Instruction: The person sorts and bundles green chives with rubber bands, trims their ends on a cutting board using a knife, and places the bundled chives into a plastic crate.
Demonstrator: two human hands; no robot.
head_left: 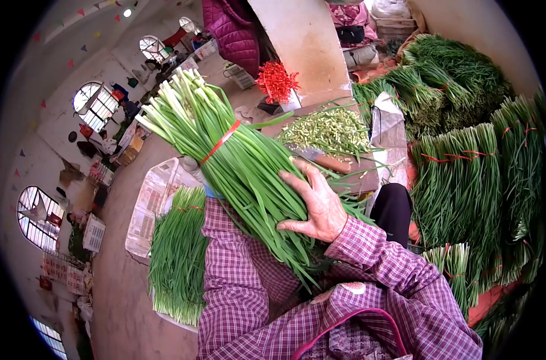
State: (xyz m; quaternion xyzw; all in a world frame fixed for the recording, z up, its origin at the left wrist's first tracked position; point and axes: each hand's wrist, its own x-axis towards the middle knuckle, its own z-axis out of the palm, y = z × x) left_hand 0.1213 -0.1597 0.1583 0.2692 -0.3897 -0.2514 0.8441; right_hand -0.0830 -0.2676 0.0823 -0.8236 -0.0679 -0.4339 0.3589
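Note:
A thick bundle of garlic chives (243, 162), pale stem ends up and to the left, slants across the front of me. One red band (220, 141) goes round it. My right hand (318, 201) lies on the leafy part, gripping it with the thumb apart from the fingers. My left hand (192, 164) is behind and under the bundle near the band, holding it up; only a small greyish part shows at the edge and most fingers are hidden. Beyond my right hand, a knife (327, 159) with a wooden handle lies by a heap of cut stem ends (327, 130).
Banded chives (180, 252) lie in a white plastic crate (150, 207) at my left. Stacked bundles (456, 210) fill the right side, some on orange sheeting. A bunch of red bands (277, 82) hangs near a pillar (303, 42). Several people sit along the far left wall.

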